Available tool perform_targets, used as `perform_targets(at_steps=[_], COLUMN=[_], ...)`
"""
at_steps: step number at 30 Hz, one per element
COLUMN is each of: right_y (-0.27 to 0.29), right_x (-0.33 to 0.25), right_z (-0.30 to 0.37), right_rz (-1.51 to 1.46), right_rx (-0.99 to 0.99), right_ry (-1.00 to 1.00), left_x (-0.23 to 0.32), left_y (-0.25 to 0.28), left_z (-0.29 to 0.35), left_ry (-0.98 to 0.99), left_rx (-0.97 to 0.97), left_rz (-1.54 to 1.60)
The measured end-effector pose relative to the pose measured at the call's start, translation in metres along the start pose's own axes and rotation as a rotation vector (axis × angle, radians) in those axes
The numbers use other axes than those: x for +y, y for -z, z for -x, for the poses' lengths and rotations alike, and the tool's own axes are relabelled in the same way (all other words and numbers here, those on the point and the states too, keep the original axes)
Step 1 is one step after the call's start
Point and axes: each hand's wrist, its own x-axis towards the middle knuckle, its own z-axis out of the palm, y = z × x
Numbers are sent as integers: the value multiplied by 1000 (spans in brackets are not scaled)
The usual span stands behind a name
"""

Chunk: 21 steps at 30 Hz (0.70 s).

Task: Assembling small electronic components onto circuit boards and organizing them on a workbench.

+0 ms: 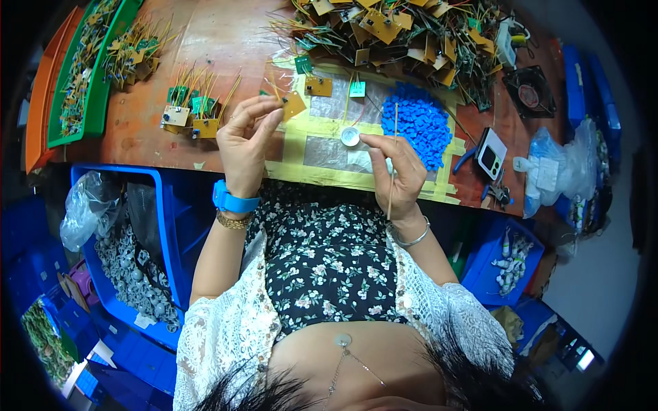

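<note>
A tan circuit board (294, 106) is being pinched at its left edge by fingertips of the left hand (247, 137), probably for leaving its face uncovered. A wooden stick (396, 120) is being gripped by curled fingers of the right hand (402, 168); beside their tips, a round white cup (350, 136) is being seen, contact unclear.

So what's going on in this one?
A person sits at a worktable. The left hand pinches a tan circuit board with thin wires. The right hand has a thin stick between its fingers, its fingertips at the edge of a small round white piece; whether they grip it is unclear. Loose blue pieces lie just beyond that hand, and a heap of wired boards sits farther back.
</note>
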Motion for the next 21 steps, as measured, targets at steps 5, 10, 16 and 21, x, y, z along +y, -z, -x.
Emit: perform_targets(at_steps=[5,10,16,21], right_y=[7,3,6,5], right_x=[-3,-1,3,4], right_z=[7,9,9,17], right_rz=[-101,-91,-124,-223], right_rx=[-44,-77,-92,-48], right_ry=[-151,-128,-97,-303], left_x=[-11,-7,-25,-20], left_y=[5,2,3,9], left_z=[14,23,29,18], left_ry=[108,-307,-273,-312], left_rx=[-56,137,87,14], left_rz=[-112,-790,-1120,-1089])
